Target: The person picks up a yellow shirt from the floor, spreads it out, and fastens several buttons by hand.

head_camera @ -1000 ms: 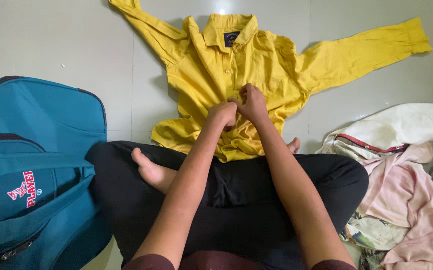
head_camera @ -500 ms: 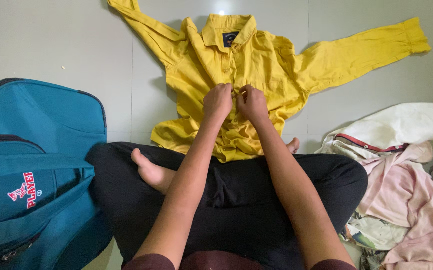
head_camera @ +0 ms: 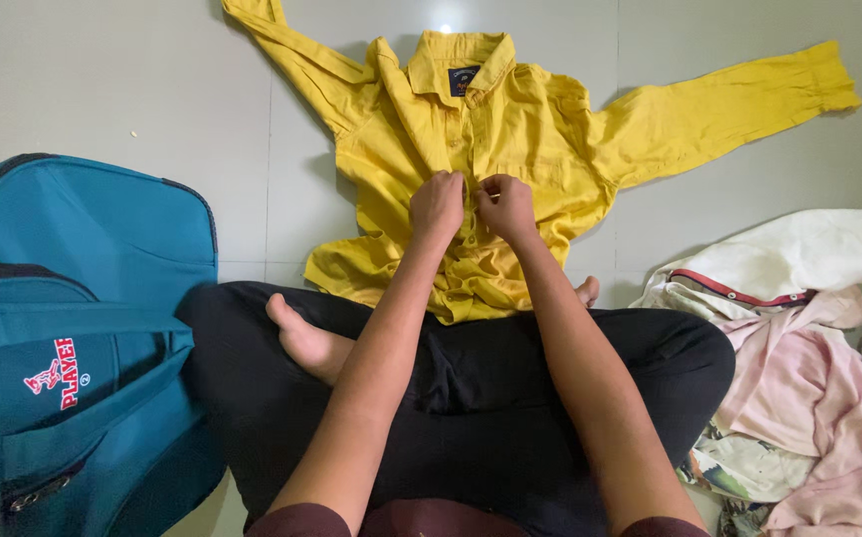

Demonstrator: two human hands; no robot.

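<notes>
A yellow long-sleeved shirt [head_camera: 540,129] lies spread front-up on the pale tiled floor, sleeves stretched out to both sides. My left hand [head_camera: 437,205] and my right hand [head_camera: 505,204] rest side by side on the shirt's front placket at mid-chest, fingers curled and pinching the fabric there. Whether a button is between the fingers is hidden by the knuckles. I sit cross-legged in black trousers [head_camera: 471,398], with the shirt's hem lying against my shins.
A teal travel bag [head_camera: 73,328] stands at my left, touching my knee. A heap of pink and white clothes [head_camera: 809,358] lies at my right. One bare foot [head_camera: 306,343] shows on my lap. Bare floor tiles [head_camera: 102,89] surround the shirt.
Both hands have moved a little up the shirt's front, from near the lower placket to mid-chest, staying close together. The shirt and bag have not shifted.
</notes>
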